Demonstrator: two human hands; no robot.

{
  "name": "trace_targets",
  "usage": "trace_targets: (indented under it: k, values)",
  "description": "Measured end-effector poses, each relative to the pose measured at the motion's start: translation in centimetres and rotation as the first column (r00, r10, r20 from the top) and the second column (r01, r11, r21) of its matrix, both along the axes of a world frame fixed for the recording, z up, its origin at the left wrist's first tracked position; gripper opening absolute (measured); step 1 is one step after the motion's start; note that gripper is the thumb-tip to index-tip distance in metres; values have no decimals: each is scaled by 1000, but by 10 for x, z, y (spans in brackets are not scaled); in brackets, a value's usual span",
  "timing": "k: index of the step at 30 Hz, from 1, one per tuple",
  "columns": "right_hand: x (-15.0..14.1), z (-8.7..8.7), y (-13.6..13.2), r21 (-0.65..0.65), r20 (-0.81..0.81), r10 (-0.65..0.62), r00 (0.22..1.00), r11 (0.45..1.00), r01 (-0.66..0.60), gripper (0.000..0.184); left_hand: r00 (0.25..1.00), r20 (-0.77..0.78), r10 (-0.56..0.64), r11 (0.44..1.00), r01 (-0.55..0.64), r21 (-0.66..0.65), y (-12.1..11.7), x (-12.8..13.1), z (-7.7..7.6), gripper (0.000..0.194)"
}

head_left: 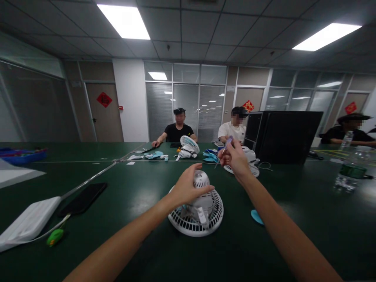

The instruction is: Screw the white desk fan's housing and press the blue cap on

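A white fan (217,219) rests grille-down on the green table in front of me, its rounded motor housing upward. Over its near left side reaches my left hand (188,186), thumb and fingers spread around the housing without closing; whether it touches is unclear. My right hand (233,156) is raised beyond the fan to the right, fingers closed on a screwdriver (229,140) with a see-through purple handle. Much of its shaft is hidden by the fingers. A light-blue round piece (257,217) lies beside my right forearm.
A black computer case (288,137) stands at the right, near a water bottle (351,170). On the left lie a black phone (84,199) and a white box-like object (32,219) with a cord. Across the table sit people with another fan (189,147) and blue parts.
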State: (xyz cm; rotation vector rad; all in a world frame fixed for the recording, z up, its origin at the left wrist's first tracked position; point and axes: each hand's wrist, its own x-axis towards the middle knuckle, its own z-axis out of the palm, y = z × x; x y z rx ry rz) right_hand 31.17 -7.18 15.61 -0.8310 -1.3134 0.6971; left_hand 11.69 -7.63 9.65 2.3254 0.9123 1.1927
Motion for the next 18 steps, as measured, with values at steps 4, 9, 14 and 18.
trace_targets:
  k: [4, 9, 14, 18]
  values:
    - [-29, 26, -7, 203, 173, 102, 980, 970, -137, 55, 999, 35, 42, 999, -43, 31, 5, 9, -6, 75]
    - [-39, 19, -8, 123, 300, 180, 937, 966, -225, 51, 997, 72, 13, 998, -18, 65, 4, 5, -13, 74]
    - [-43, 2, -4, 110, 397, 176, 901, 965, -237, 41, 994, 106, -1, 993, -12, 119, 0, 6, -12, 68]
    - [-48, -2, -6, 148, 438, 128, 890, 966, -212, 40, 993, 116, -2, 989, -16, 150, 2, 6, -15, 59]
